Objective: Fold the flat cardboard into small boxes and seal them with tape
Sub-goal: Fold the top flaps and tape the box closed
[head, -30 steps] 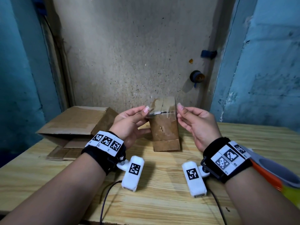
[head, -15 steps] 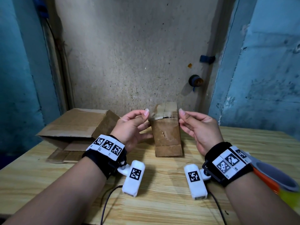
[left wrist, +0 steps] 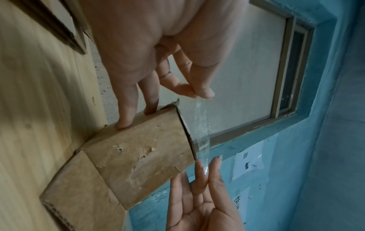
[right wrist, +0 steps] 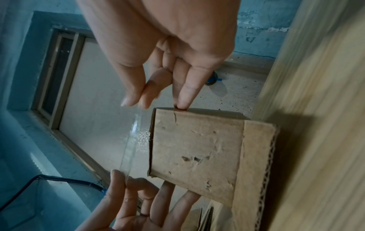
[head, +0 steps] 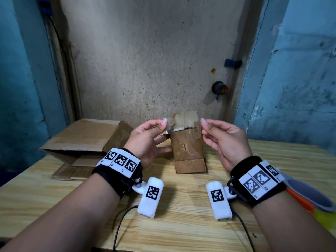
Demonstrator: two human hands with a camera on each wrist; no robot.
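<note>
A small brown cardboard box [head: 187, 148] stands upright on the wooden table [head: 181, 224], its top flaps folded in. A strip of clear tape [left wrist: 201, 129] stretches just over the box's top. My left hand [head: 151, 135] pinches the tape's left end between thumb and forefinger, and its other fingers [left wrist: 126, 123] rest on the box's left side. My right hand [head: 223, 139] pinches the right end. One right finger [right wrist: 183, 103] touches the box's side near the top. In the right wrist view the tape [right wrist: 132, 140] hangs apart from the top edge.
A larger opened cardboard box [head: 81, 140] lies on its side at the back left, on flat cardboard pieces [head: 72, 171]. A speckled wall [head: 145, 70] rises right behind the table. A grey, orange and yellow object [head: 312, 197] sits at the right edge. Cables trail over the near table.
Almost nothing: both hands keep their pinch on the tape at the box's top. Only the view shifts slightly.
</note>
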